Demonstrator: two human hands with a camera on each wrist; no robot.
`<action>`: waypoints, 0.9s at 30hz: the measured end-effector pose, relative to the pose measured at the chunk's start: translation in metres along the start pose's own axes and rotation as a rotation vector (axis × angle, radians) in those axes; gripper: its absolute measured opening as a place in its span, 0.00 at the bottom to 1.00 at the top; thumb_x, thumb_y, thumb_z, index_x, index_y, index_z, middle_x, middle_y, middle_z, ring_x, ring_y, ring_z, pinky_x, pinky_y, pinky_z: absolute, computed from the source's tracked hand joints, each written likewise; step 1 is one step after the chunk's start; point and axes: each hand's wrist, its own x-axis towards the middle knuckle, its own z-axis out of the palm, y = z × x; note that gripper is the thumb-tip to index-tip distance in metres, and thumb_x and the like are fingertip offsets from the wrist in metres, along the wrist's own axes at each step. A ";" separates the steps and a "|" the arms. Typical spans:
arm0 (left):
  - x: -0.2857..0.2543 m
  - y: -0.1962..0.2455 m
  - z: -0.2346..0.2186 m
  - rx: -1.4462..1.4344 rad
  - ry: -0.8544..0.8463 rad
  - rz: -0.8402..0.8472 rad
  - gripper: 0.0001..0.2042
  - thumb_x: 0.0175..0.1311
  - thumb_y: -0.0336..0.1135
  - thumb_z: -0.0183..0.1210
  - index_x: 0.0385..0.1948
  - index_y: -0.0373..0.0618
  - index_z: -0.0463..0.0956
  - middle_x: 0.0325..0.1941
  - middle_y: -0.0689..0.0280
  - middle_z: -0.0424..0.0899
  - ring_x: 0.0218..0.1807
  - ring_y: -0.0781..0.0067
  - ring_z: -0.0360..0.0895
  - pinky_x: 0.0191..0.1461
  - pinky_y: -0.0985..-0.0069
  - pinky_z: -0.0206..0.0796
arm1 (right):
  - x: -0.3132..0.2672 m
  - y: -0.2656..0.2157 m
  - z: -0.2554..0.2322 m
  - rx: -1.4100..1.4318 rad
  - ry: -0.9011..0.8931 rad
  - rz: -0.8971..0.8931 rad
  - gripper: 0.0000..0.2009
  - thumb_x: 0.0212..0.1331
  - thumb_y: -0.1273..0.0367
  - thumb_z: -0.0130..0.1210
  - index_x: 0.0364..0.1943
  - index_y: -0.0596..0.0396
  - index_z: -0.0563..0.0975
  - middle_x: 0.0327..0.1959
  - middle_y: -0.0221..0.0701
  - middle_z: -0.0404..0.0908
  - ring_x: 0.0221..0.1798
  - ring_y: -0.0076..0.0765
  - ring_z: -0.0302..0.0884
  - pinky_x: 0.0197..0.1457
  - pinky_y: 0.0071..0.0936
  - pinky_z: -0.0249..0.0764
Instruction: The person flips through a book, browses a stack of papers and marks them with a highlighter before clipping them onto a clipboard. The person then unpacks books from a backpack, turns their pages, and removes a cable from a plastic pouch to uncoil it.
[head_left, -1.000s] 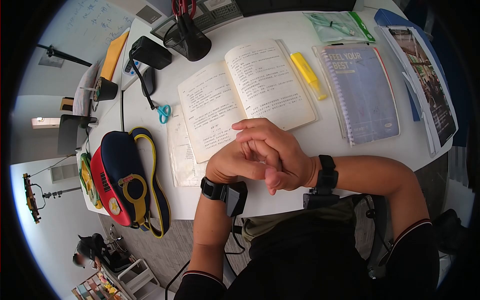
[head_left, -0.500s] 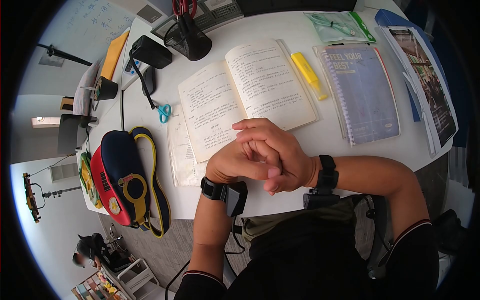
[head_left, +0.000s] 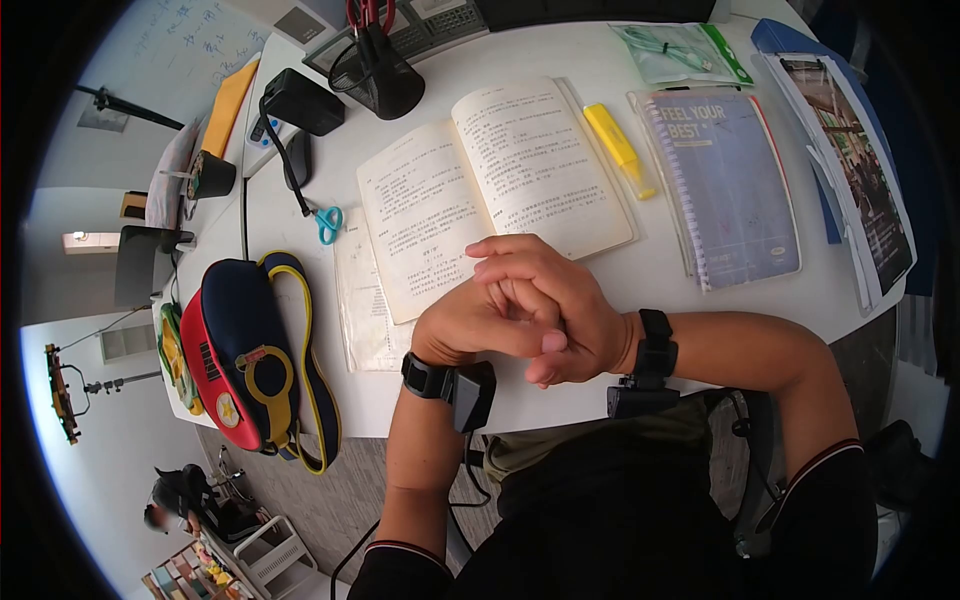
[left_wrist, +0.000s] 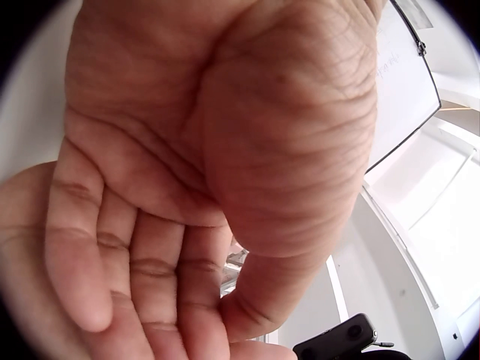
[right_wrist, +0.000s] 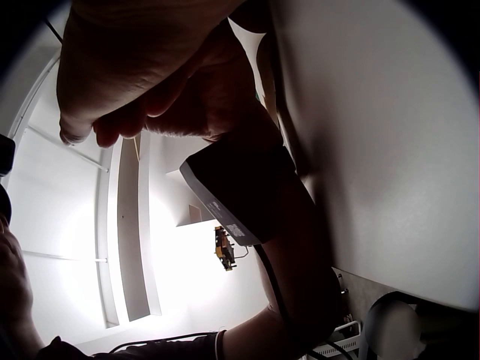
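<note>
The right hand (head_left: pixel 582 310) lies across the left hand (head_left: pixel 455 322) above the front edge of the tabletop (head_left: pixel 645 285), the two touching, fingers loosely bent; neither holds an object, though the overlap hides some fingertips. Just beyond them, about midway between the tabletop's front and far edges, a book (head_left: pixel 540 165) lies spread face up, its lower left corner over a worn booklet (head_left: pixel 362 335). Whether the hands touch its lower margin, I cannot tell. The book looks fairly light, with soft, thin pages that would probably bend or crease easily, and a spine likely to flop if lifted by one side. The surest hold seems to be both outer edges, thumbs on the margins; the right edge, toward the yellow highlighter (head_left: pixel 618 150), looks easy to reach under.
</note>
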 end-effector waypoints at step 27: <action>0.000 0.002 0.004 0.004 0.036 0.015 0.07 0.57 0.28 0.65 0.21 0.36 0.80 0.22 0.59 0.84 0.22 0.72 0.79 0.27 0.80 0.69 | -0.001 -0.002 0.001 0.019 0.010 0.024 0.46 0.51 0.32 0.57 0.59 0.61 0.69 0.63 0.51 0.68 0.59 0.45 0.74 0.60 0.37 0.72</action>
